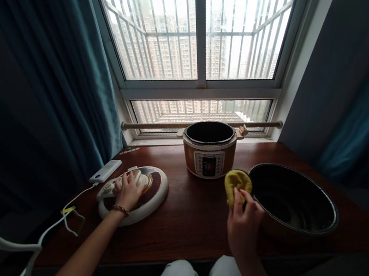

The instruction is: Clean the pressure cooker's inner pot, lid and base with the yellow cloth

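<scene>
My left hand (129,191) is closed around the handle of a round pressure cooker lid (155,201), which lies on the wooden table at the left. Its rim is pale and its top is dark red and shiny. A folded yellow cloth (237,182) is pinched between the thumb and fingers of my right hand (244,220), held up above the table. Behind that hand, to the right, is a large dark round basin (295,200). The electric pressure cooker (208,155), brown with a front control panel, stands lidless near the window, its dark inside showing.
A white power strip (105,171) with a plugged-in white cable (83,193) lies at the table's left edge. The wooden table (190,213) ends close to my knees. A rail (158,127) crosses the window behind the cooker; blue curtains (74,60) hang on both sides.
</scene>
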{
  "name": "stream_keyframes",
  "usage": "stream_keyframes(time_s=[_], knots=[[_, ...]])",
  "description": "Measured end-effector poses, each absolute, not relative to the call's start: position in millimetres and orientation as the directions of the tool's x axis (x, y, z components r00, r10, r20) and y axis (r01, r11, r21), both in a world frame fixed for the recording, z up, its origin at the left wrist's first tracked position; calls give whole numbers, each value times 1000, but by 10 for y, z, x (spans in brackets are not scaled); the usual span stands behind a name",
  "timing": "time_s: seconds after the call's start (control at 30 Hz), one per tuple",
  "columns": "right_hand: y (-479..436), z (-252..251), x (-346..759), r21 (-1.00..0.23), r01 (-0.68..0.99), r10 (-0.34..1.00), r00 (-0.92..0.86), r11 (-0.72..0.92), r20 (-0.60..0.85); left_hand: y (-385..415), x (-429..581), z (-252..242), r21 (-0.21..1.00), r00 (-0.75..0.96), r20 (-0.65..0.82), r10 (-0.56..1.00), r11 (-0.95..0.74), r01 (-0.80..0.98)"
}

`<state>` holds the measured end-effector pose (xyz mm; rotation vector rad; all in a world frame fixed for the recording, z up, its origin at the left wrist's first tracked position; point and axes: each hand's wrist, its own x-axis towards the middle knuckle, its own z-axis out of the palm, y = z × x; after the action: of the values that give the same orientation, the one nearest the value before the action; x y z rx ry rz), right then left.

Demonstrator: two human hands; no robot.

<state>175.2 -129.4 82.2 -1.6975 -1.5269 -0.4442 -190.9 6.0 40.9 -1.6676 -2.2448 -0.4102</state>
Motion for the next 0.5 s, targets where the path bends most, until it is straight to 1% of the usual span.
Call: stream_keyframes(time_s=[0.07,0.13,0.23,0.3,0.4,0.43,0.5], knots=[[-1299,776,1981,-246,967,651,231,-69,723,-9,-1805,388,13,-192,498,846,214,977],[-1258,727,2171,-169,975,657,223,-145,720,-40,-1690,401,0,-106,529,842,125,992],[-1158,657,2426,-57,984,671,156,-167,725,-28,-1533,470,31,-48,514,857,37,999],[-1097,610,2606,-16,987,668,118,-157,735,-8,-1456,531,69,-40,501,865,7,998],[-1027,549,2890,-16,991,650,99,-133,754,10,-1383,618,127,-7,488,873,-63,990],[-1000,545,2978,-36,992,644,103,-117,758,17,-1363,646,152,3,488,873,-88,984],[-917,601,3131,-120,990,615,141,-76,776,49,-1323,709,223,5,495,869,-133,966]])
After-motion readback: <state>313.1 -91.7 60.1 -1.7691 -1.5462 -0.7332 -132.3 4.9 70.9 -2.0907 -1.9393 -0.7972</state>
